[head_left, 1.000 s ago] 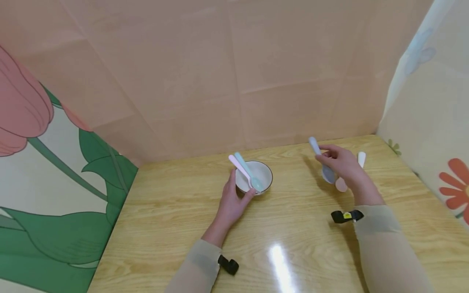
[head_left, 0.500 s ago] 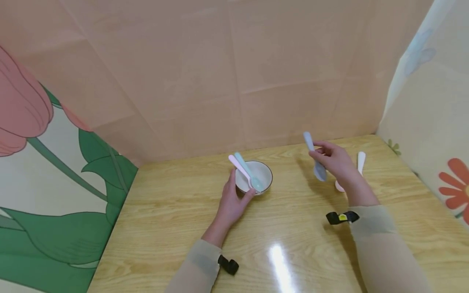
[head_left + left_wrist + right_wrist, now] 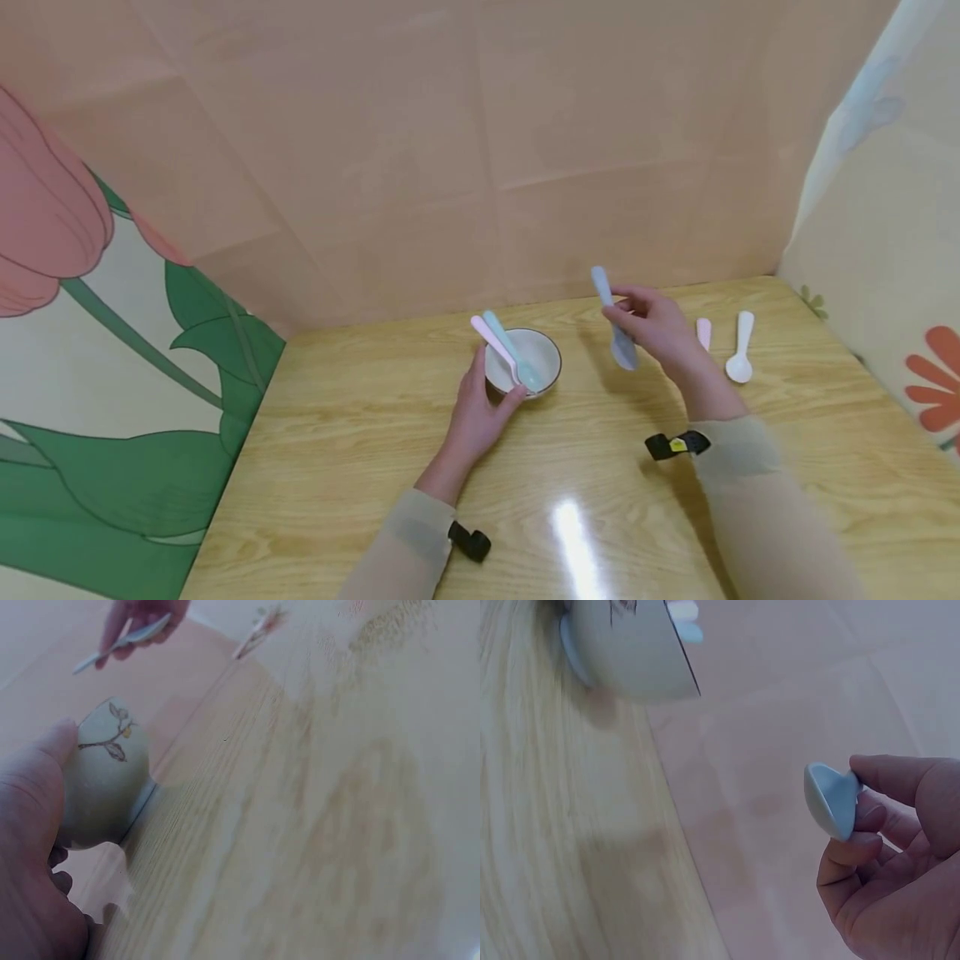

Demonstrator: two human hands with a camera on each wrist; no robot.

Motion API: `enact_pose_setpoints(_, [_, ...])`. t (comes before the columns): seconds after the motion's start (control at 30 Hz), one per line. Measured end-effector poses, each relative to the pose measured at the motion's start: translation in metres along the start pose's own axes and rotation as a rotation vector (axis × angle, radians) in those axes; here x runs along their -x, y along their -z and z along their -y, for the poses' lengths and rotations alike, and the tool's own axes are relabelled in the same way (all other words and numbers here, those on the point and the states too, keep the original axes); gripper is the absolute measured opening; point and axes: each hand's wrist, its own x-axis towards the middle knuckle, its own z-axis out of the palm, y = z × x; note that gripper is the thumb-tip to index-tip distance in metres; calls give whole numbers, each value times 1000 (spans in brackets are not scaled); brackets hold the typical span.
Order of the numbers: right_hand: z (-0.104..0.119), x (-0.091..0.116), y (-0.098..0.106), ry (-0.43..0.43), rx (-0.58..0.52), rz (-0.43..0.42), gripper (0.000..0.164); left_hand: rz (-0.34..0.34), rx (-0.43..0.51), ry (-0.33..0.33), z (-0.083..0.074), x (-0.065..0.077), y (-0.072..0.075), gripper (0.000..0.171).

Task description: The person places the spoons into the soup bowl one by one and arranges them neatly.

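Observation:
My left hand (image 3: 480, 417) grips a white bowl (image 3: 544, 354) by its near left side, thumb and fingers spread around the wall. A leafy twig pattern shows on the bowl's outside (image 3: 105, 780) in the left wrist view. Inside lean a pink spoon (image 3: 492, 337) and a mint-green spoon (image 3: 527, 373), their handles poking out over the far left rim. To the right of the bowl, my right hand (image 3: 656, 329) pinches a pale blue-grey spoon (image 3: 623, 350), raised above the table with its handle up and its scoop down.
At the right of the wooden table (image 3: 345, 433) lie a white spoon (image 3: 739, 365) and another pink spoon (image 3: 703, 331), the latter partly hidden behind my right hand and wrist. A peach sheet (image 3: 390, 208) backs the table, and a flowered sheet (image 3: 885, 250) borders its right side.
My right hand has carried the blue-grey spoon leftward, closer to the bowl. That uncovers the whole white spoon on the right. The left hand and bowl hold their place.

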Motion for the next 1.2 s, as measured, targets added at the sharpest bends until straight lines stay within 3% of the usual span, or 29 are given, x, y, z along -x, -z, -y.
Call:
enact_pose_setpoints(0.3, [25, -8, -33, 47, -49, 59, 54, 0, -3, -3, -1, 2, 3, 105])
enact_pose_setpoints(0.8, [34, -13, -87, 94, -95, 72, 43, 0, -17, -8, -3, 5, 4, 105])
enact_pose_setpoints(1.2, [31, -13, -104, 130, 43, 41, 38, 6, -19, -19, -5, 5, 6, 104])
